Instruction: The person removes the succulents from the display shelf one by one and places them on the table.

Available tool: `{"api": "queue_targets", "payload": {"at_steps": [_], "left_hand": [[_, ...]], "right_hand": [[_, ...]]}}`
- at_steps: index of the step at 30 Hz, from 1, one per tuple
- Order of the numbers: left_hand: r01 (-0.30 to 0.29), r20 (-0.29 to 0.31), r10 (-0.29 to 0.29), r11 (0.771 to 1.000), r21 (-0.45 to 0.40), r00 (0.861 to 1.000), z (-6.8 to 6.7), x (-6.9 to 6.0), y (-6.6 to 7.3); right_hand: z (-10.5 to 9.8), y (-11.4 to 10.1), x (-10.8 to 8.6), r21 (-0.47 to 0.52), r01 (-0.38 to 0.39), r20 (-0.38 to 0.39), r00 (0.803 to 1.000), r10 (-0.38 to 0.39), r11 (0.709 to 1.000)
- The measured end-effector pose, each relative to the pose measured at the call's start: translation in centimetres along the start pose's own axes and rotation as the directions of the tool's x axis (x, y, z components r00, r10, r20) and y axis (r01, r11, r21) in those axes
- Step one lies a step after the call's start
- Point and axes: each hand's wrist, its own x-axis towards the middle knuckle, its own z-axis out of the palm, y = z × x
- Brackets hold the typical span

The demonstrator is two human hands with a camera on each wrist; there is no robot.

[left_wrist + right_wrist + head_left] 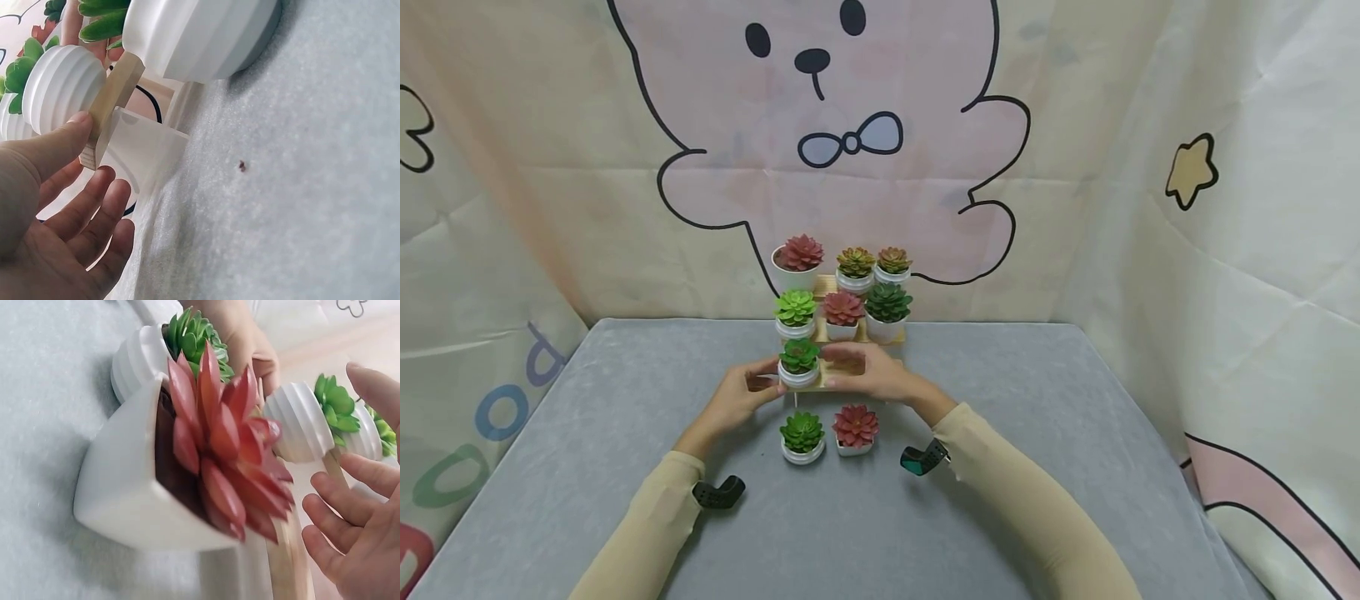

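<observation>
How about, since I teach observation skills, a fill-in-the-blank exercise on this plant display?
1. ____ potted plants stand on the table, in front of the wooden stand.
2. Of these, one has green leaves and the other has leaves coloured ____.
3. The stand's middle step holds ____ succulents.
4. The stand's front plant is between the left hand and the ____.

Missing words: two; red; three; right hand.

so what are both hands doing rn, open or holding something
Left hand: thumb at the wooden shelf's end; whether it grips, I can't tell.
Right hand: open, fingers spread, holding nothing.
</observation>
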Motion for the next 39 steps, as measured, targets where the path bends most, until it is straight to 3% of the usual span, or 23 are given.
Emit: {"api": "queue_targets", "payload": {"at_steps": [5, 13, 25, 39], "left_hand": [[-0.008, -0.001, 0.008, 1.0, 0.003, 1.0, 0.0, 0.0, 0.2], [0.002, 0.003, -0.002, 1.0, 0.002, 1.0, 0.0, -0.1, 0.4], [0.009, 0.008, -0.009, 1.0, 0.021, 1.0, -0.1, -0.2, 0.6], [0.017, 0.001, -0.017, 1.0, 0.023, 1.0, 0.0, -0.2, 0.4]], "right_hand": [[0.7, -0.3, 0.9, -0.001, 0.023, 0.015, 1.0, -0.023, 1.0], [1.5, -0.1, 2.2, -0.038, 0.042, -0.028, 0.999, -0.043, 0.998], [2.3, -0.7, 2.8, -0.105, -0.037, -0.103, 0.994, 0.026, 0.994], [3.3, -1.2, 3.0, -0.168, -0.135, -0.203, 0.974, 0.1, 0.976]]}}
